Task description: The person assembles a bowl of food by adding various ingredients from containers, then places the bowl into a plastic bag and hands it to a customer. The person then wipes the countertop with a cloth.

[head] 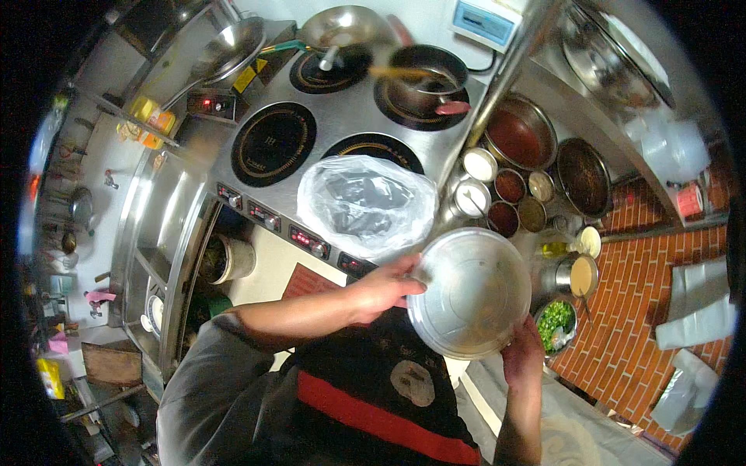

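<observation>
Between my two hands is a round, translucent lidded plastic bowl [470,291], tilted, with its contents blurred. My left hand [387,291] grips its left edge, thumb near the rim. The fingers of my right hand [523,352] hold its lower right edge. A bowl-shaped thing lined with a clear plastic bag [368,204] stands at the front of the steel induction stove, partly over the front right burner [376,147]. Behind it, a dark saucepan [428,70] with a red handle sits on the back right burner, a wooden stick or utensil handle across it.
Right of the stove stand a pot of reddish sauce [520,133], several seasoning containers [509,185] and a bowl of chopped greens [555,326]. A steel wok [347,28] is at the back. A wok or large ladle [236,49] lies at the back left. A steel sink or counter [169,186] stands left.
</observation>
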### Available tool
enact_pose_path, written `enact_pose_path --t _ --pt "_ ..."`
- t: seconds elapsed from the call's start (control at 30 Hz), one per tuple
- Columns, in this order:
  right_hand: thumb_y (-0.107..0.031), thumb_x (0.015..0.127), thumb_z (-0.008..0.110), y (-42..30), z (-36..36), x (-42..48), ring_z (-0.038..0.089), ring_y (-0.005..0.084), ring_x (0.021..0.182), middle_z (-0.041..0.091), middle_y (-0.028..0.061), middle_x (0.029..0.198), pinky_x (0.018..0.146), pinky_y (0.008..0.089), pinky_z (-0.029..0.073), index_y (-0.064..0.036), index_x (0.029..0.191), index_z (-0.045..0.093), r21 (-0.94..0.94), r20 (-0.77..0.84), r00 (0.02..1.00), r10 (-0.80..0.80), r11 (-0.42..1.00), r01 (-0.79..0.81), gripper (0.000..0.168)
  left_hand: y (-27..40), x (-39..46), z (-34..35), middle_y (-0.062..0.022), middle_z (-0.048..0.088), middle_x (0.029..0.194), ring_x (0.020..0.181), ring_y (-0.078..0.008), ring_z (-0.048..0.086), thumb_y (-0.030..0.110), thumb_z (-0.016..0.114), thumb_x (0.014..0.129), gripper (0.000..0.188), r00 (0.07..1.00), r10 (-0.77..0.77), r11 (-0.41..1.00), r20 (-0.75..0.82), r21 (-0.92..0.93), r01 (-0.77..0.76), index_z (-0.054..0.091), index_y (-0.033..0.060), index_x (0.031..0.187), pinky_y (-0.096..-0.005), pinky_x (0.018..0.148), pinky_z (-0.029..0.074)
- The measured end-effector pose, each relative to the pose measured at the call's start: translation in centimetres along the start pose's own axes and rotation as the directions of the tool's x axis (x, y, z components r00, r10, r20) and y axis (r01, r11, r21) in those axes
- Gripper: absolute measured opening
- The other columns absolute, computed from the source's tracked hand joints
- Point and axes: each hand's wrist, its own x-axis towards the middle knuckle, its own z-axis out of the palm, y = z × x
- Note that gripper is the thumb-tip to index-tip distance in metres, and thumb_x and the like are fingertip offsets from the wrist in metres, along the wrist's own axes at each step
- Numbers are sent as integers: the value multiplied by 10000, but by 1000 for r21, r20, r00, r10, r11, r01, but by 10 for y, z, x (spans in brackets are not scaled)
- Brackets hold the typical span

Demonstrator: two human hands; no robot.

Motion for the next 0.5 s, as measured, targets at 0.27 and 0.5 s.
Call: enact_pose_path --t 0.27,0.5 --pt "-140 892 626 -20 158 32 570 318 1199 587 169 1289 1007 410 482 4 1315 534 -363 389 914 -111 894 263 457 89 -118 -104 -71 583 1295 1137 -164 582 179 629 903 727 968 230 969 -102 114 -219 290 55 1534 -341 930 487" --pt "-191 905 631 31 218 121 587 251 1157 596 87 1263 943 414 513 -42 1367 482 -73 341 939 48 997 -24 508 108 -89 -180 -50 597 1251 1113 -160 605 153 626 889 582 943 307 949 -130 112 -294 444 85 1437 -318 890 543"
